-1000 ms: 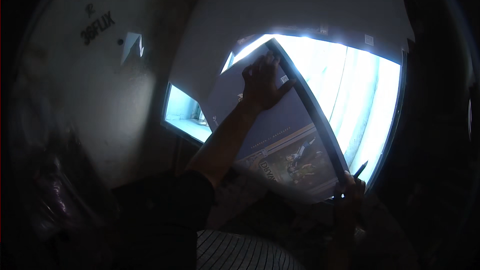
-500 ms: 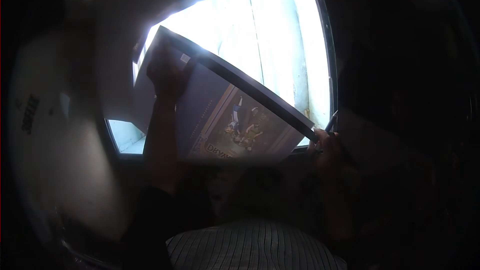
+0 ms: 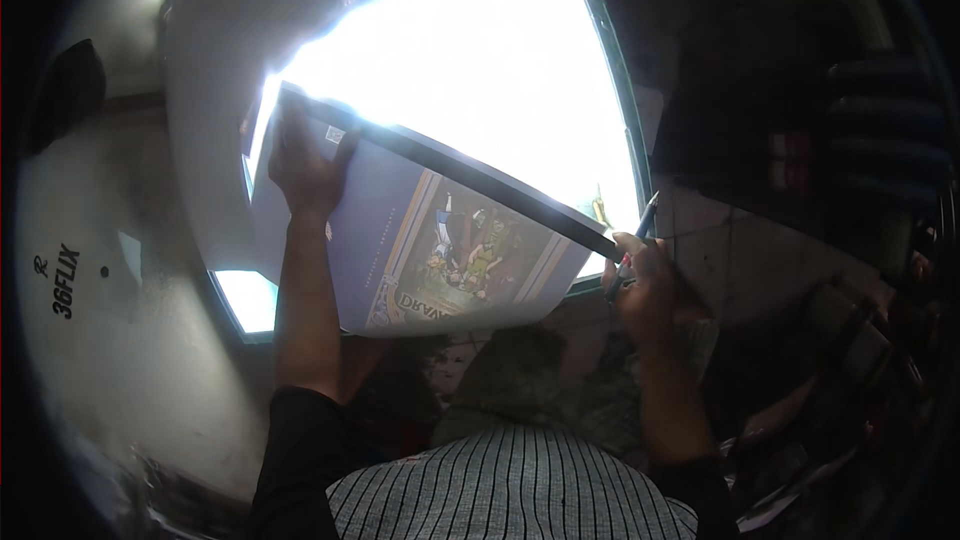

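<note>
A large purple-blue printed sheet (image 3: 375,230) slants across a brightly lit panel (image 3: 480,50). It bears a framed cartoon picture, upside down to me, and a dark strip (image 3: 470,170) follows its upper edge. My left hand (image 3: 308,170) lies on the sheet's upper left part, fingers stretched toward that edge and thumb apart; glare blurs the fingertips. At the right-hand corner, my right hand (image 3: 645,285) is closed around a slim, dark, pen-like tool (image 3: 650,215) with its pointed end up. Its fingertips also touch the end of the strip.
The panel has a dark frame (image 3: 615,80). A pale surface with dark lettering (image 3: 65,280) curves along the left, a dark object (image 3: 75,90) at its far end. Floor tiles (image 3: 700,220) and dim clutter (image 3: 850,330) lie to the right.
The picture has brightened, so hands and surroundings show more clearly. The panel and sheet sit a little farther left in view. Both hands keep their places on the sheet.
</note>
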The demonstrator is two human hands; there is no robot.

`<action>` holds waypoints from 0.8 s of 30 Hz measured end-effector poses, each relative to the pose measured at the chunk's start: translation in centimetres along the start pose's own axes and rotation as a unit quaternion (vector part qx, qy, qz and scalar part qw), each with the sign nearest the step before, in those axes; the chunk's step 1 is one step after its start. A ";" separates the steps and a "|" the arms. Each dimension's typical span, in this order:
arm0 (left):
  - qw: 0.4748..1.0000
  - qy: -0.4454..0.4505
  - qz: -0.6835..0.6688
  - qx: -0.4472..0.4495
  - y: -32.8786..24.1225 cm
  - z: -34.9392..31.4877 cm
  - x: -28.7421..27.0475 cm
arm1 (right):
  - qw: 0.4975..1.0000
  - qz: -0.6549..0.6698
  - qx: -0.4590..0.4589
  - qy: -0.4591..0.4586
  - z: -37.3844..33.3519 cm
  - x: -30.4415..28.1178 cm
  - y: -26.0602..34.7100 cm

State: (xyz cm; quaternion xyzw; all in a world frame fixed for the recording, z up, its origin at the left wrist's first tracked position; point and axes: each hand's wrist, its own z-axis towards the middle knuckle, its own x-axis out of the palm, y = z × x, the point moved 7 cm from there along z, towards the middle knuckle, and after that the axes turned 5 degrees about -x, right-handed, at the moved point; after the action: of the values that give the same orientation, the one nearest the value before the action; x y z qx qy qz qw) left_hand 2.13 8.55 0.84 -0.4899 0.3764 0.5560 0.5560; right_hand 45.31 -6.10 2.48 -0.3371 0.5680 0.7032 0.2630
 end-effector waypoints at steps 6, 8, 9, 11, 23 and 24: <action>0.999 0.031 0.011 -0.030 0.5 -0.1 0.5 | 1.000 0.004 0.006 -0.001 0.1 0.2 0.1; 0.999 0.030 0.028 -0.021 0.6 -0.1 0.7 | 1.000 0.004 0.018 0.003 0.1 0.3 -0.2; 0.999 0.031 0.028 -0.020 0.5 0.0 0.7 | 1.000 0.000 -0.003 -0.005 0.3 0.2 -0.1; 0.998 0.052 0.020 -0.037 0.5 0.0 0.9 | 1.000 -0.004 -0.024 -0.013 0.3 0.1 0.1; 0.998 0.046 0.018 -0.033 0.8 -0.3 1.1 | 0.998 0.037 0.043 -0.012 0.0 0.5 -0.5; 0.998 0.046 0.018 -0.033 0.9 -0.3 1.1 | 0.998 0.042 0.047 -0.010 0.2 0.5 -0.4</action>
State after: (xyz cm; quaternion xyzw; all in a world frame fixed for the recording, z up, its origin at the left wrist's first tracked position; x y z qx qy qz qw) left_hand 1.42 8.48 -0.42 -0.5260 0.3919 0.5551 0.5114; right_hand 45.31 -5.86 1.88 -0.2936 0.6110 0.6897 0.2545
